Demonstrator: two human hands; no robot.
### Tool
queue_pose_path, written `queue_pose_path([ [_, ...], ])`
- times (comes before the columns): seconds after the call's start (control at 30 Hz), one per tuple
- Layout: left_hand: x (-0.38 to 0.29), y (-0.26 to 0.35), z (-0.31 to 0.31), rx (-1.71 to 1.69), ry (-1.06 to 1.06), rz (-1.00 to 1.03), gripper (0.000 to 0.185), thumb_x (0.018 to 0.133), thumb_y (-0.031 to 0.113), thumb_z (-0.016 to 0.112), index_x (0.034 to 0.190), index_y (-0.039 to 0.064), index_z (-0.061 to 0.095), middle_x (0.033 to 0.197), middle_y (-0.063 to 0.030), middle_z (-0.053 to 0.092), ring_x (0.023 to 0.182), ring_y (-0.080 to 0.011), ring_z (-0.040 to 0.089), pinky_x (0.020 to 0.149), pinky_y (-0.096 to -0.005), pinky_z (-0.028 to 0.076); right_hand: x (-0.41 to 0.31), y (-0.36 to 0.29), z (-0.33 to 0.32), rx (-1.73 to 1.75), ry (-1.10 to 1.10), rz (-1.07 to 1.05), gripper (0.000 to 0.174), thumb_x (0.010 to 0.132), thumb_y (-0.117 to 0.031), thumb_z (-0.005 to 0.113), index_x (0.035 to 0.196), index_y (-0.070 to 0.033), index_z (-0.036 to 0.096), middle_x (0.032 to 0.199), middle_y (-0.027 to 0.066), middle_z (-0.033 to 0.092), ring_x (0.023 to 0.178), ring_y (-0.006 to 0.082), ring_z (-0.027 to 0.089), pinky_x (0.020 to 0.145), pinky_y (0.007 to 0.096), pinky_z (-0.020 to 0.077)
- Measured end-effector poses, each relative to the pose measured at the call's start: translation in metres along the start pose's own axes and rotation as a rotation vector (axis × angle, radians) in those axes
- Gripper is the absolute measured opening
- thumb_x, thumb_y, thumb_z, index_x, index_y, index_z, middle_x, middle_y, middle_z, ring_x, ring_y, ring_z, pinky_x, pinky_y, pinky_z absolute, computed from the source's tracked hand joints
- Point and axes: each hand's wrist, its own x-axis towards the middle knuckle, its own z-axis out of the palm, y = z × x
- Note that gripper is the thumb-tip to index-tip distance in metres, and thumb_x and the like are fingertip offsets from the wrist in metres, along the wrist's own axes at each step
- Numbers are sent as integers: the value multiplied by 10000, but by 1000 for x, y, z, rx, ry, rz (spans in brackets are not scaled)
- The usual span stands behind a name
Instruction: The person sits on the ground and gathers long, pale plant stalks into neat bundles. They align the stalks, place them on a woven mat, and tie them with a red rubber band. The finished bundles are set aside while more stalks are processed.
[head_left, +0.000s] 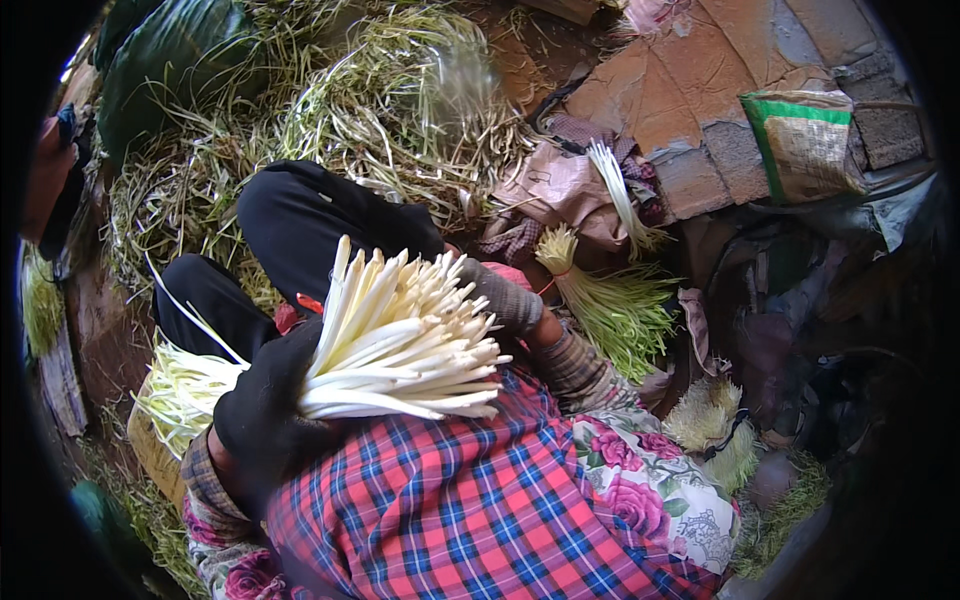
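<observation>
My left hand (274, 401), in a black glove, is closed around a thick bundle of pale leafy stalks (405, 345). The white stalk ends fan out to the right across my lap, and the yellow-green tops stick out left of the glove. My right hand (502, 296), in a grey knitted glove, is behind the upper right side of the bundle; its fingers are mostly hidden, so I cannot tell what they hold. Beyond my right wrist lies a tied bundle of green-topped stalks (607, 307), with a smaller bunch of white stalks (619, 191) above it.
A large heap of loose leaves and stalks (390, 112) lies beyond my knees, beside a dark green sack (172, 67). Flattened cardboard (682, 90) and a green-banded woven bag (806, 142) are at the upper right. Another tied bundle (712, 431) lies by my right elbow.
</observation>
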Motion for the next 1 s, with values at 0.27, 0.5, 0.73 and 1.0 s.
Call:
queue_pose_path([
  [0.27,23,-22,-40,-165,24,-235,918,622,188,782,1409,-52,377,1348,-153,528,1256,-220,467,1081,-341,324,-41,21,-3,-110,201,303,137,872,-132,636,907,0,652,825,45,675,796,109,621,761,279,502],
  [0.5,30,-37,-51,-319,96,-333,897,596,159,769,1387,-56,405,1329,-137,540,1222,-208,485,1073,-336,335,-42,5,-7,-133,118,556,151,852,-164,678,860,-20,634,755,18,624,716,87,559,671,264,471],
  [0.73,29,-32,-57,-344,163,-346,856,598,162,741,1369,-53,438,1301,-130,562,1199,-206,508,1058,-325,350,-26,-43,18,49,171,311,109,841,-109,688,836,-19,627,761,16,616,739,71,550,676,257,467],
  [1.0,21,-41,-73,-358,256,-288,793,617,126,706,1352,-51,464,1257,-114,585,1154,-177,523,1020,-309,383,55,-59,39,-121,126,-12,111,821,-114,690,795,-27,626,677,62,588,656,156,577,627,294,468],
])
